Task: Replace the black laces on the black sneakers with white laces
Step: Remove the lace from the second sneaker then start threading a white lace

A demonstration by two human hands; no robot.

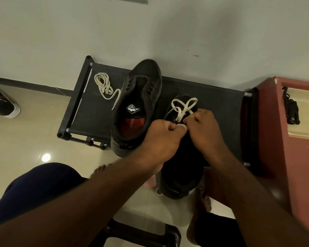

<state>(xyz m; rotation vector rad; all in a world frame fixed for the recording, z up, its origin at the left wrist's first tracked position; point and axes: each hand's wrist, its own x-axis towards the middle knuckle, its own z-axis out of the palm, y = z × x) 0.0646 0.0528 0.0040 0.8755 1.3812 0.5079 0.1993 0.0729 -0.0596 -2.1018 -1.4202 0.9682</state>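
Note:
Two black sneakers stand on a black fabric rack (89, 111). The left sneaker (137, 104) has no lace and shows its red insole. The right sneaker (182, 172) carries a white lace (184, 107), looped in a bow shape above my fingers. My left hand (161, 139) and my right hand (205, 129) meet over this sneaker's tongue, both pinching the white lace. A second white lace (105, 88) lies coiled on the rack, left of the left sneaker. Black laces (291, 107) lie bunched on a shelf at the right.
A reddish wooden cabinet (275, 139) stands against the rack's right end. Another dark shoe with a white sole (4, 106) lies on the tiled floor at far left. My bare feet (203, 198) rest below the rack. A white wall is behind.

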